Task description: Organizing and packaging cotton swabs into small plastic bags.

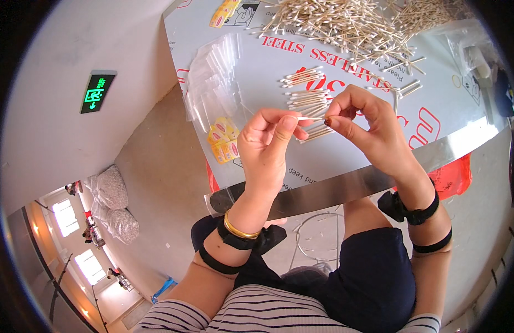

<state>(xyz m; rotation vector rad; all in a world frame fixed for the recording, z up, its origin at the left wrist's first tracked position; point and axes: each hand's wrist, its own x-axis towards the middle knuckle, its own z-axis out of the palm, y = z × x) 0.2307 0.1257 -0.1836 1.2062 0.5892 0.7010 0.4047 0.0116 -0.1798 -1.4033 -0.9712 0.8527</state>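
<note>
Between my two hands, above the near part of a metal table (251,161), a cotton swab (311,118) is held level. My left hand (271,136) pinches one end between thumb and fingers. The other end is in the fingertips of my right hand (365,125), thumb against forefinger. Just beyond and partly behind my hands lie small rows of cotton swabs (307,100) on the table. A large loose heap of cotton swabs (334,22) covers the far side.
Clear plastic sleeves (215,69) are spread along the table's left side. Yellow printed cards (222,139) lie near the left edge, with more yellow cards (223,14) at the far left. A red plastic bag (454,176) hangs below the right edge. White sacks (110,188) stand on the floor.
</note>
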